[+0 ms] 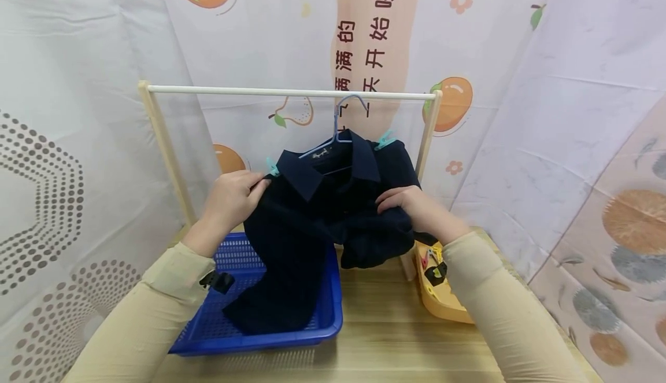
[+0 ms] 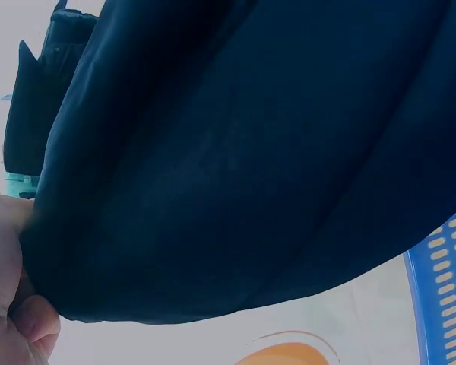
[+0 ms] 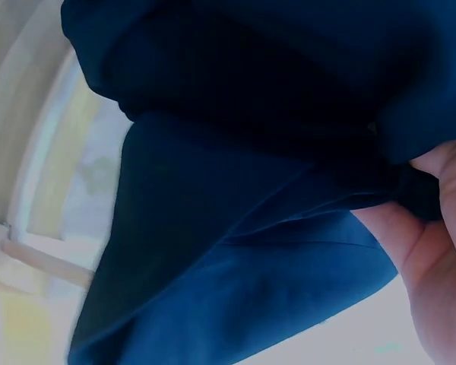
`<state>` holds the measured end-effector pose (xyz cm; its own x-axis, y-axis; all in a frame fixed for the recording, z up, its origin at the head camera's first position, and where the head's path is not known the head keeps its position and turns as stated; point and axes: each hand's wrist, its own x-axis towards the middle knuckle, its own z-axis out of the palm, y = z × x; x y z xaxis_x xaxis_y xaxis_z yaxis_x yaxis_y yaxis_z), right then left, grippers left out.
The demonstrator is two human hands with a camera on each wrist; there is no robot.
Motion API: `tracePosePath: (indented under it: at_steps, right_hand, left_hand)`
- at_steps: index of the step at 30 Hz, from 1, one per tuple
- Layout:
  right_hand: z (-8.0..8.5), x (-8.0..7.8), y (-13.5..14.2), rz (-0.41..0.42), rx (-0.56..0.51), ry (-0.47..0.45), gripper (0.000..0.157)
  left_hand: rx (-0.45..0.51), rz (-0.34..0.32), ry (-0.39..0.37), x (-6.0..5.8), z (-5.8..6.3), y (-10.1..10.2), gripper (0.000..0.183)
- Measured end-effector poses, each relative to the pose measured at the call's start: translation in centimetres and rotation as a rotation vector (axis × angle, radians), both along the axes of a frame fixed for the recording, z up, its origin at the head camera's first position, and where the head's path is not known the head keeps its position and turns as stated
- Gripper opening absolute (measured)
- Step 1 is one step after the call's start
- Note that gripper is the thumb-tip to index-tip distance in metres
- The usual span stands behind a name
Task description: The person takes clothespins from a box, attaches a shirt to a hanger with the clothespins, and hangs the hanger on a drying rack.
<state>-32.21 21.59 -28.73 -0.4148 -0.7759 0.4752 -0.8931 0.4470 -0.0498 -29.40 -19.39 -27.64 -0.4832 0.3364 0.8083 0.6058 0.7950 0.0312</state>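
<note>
A dark shirt on a hanger is held by both hands at the rail.

The shirt hangs from the rail on the hanger, and its lower part falls into the blue basket on the surface. The left shoulder of the shirt is pinched by the left hand, just beside a teal clip. A bunched fold on the other side is gripped by the right hand, whose grip is closed around the cloth. A second clip is seen on the right shoulder. A yellow tray stands near the right arm.
</note>
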Motion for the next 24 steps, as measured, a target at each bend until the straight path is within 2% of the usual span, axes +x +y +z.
tracePosePath:
  at_steps: [4,7,13,20,24]
  right_hand:
    - [-1.5,-0.4,-0.5,0.053,-0.013,-0.001,0.016]
    - [-2.8,-0.5,-1.0,0.055,0.030,-0.017,0.018]
    - [-5.0,-0.2,-1.7,-0.060,0.138,-0.115,0.049]
    - [-6.3,0.2,-2.5,-0.120,0.194,-0.237,0.057]
    - [-6.8,0.4,-3.0,-0.189,0.274,-0.340,0.062]
  left_hand:
    - [-0.003,0.004,0.026,0.0,0.0,-0.1,0.009]
    - [-0.006,0.011,0.033,0.0,-0.1,-0.1,0.009]
    - [-0.008,0.025,0.023,0.1,-0.2,0.0,0.010]
    - [-0.009,0.033,0.005,0.1,0.0,0.0,0.011]
    - [-0.013,0.039,-0.006,0.1,0.0,0.1,0.013]
